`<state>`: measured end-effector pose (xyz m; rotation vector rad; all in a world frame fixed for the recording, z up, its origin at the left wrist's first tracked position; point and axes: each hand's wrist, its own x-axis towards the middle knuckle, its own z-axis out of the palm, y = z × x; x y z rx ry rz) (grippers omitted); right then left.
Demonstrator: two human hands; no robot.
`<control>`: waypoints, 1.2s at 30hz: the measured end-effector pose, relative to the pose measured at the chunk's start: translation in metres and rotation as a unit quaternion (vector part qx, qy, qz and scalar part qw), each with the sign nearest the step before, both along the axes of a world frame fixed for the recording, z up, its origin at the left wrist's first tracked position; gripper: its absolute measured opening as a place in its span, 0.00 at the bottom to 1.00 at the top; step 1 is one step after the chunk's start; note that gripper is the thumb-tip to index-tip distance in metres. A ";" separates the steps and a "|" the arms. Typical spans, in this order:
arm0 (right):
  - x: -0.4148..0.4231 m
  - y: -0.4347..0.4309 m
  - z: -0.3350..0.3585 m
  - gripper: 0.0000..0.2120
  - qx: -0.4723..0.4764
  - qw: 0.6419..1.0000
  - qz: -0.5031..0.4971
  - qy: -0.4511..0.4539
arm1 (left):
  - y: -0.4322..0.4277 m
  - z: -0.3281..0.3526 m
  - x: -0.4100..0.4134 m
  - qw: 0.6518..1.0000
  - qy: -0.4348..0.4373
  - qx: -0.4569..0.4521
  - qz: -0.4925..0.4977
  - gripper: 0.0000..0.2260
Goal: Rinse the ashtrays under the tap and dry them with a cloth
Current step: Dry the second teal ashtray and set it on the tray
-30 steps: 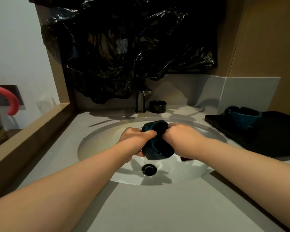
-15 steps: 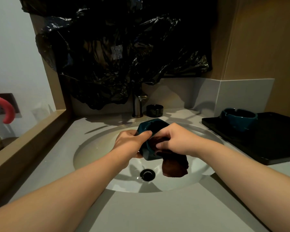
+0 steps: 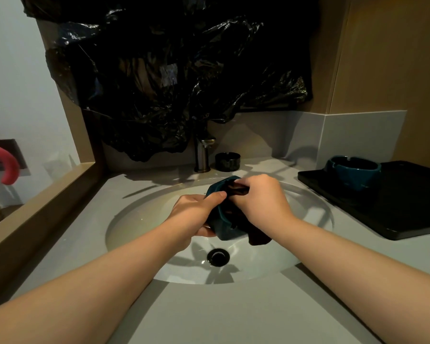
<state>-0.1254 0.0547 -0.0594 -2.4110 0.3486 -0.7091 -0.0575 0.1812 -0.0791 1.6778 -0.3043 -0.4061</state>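
Teal ashtray (image 3: 227, 232) tilted above basin (image 3: 144, 219) — dark cloth (image 3: 258, 240) inside

Our right hand (image 3: 261, 199) shifts up toward the top rim of the teal ashtray (image 3: 225, 232), its fingers now pinching the cloth (image 3: 258, 238) there. The cloth, hidden a second ago, then dangling long, now hangs as a shorter end under our right wrist.

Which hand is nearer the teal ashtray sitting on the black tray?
Right. The right hand, holding the cloth over the sink, is left of the teal ashtray on the black tray; the left hand grips the held ashtray farther left.
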 end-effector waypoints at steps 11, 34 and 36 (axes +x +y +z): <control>-0.009 -0.007 0.022 0.09 0.307 0.940 0.097 0.118 | 0.002 0.000 0.003 0.999 0.005 -0.045 -0.008 0.13; -0.015 -0.003 0.022 0.17 0.411 0.899 0.142 0.059 | 0.005 0.003 0.000 0.995 0.005 -0.074 -0.066 0.14; -0.020 -0.003 0.023 0.18 0.369 0.906 0.195 0.075 | 0.005 0.003 0.000 0.995 -0.001 -0.079 -0.065 0.14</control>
